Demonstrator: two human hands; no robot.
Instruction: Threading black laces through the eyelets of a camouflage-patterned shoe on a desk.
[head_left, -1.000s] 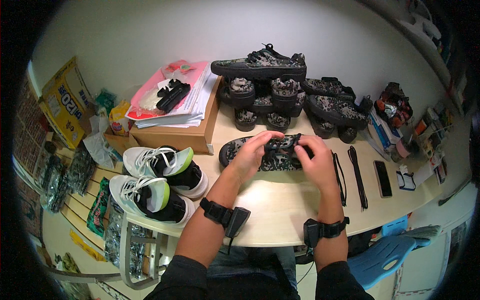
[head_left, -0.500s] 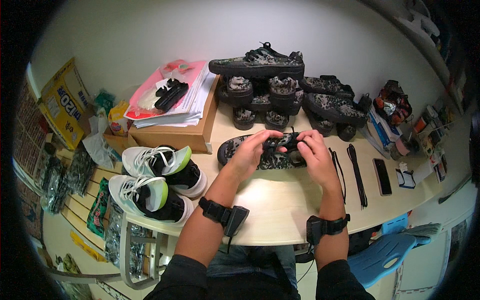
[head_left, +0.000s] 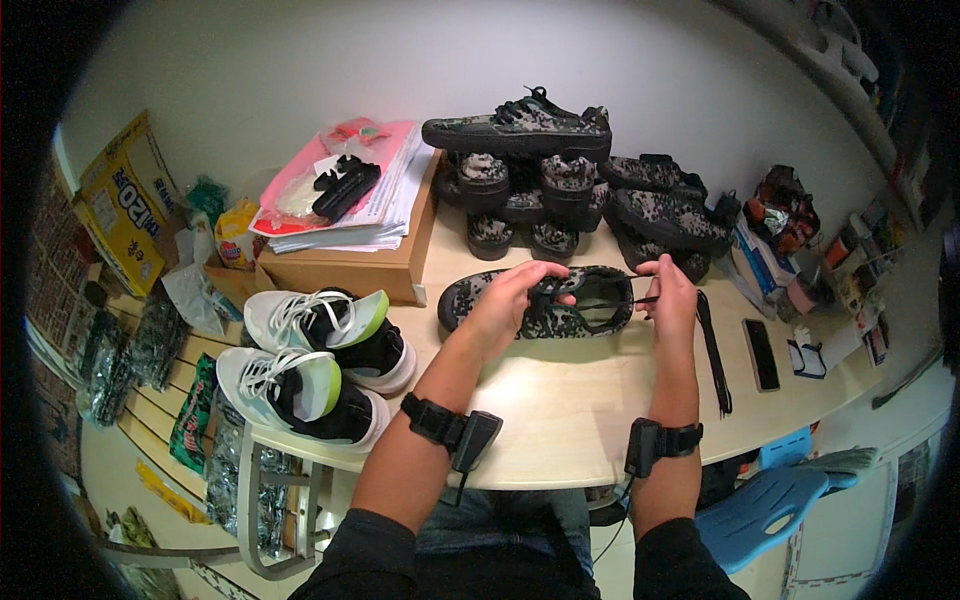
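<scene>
A camouflage-patterned lace-up shoe point(head_left: 570, 322) lies on the table, its toe to the left and its opening facing up. My left hand point(head_left: 502, 303) is closed on the shoe's upper around the lacing, the thumb and fingers at the eyelets. Just past the heel, my right hand point(head_left: 672, 303) pinches a black shoelace point(head_left: 645, 300), drawn out to the right of the shoe. The fingers of my left hand hide part of the lacing. Another black shoelace point(head_left: 712, 350) lies bundled lengthwise to the right of my right hand.
Camouflage shoes point(head_left: 520, 135) are stacked at the back. White sneakers point(head_left: 300, 385) stand at the left edge, before a cardboard box point(head_left: 400, 268) bearing papers. At right lie a phone point(head_left: 761, 355) and a small blue-edged item point(head_left: 808, 358). A blue chair point(head_left: 770, 510) stands below.
My right hand has moved right, away from the eyelets to beyond the heel, with a black lace pinched in it. The shoe's opening now shows. My left hand stays at the lacing.
</scene>
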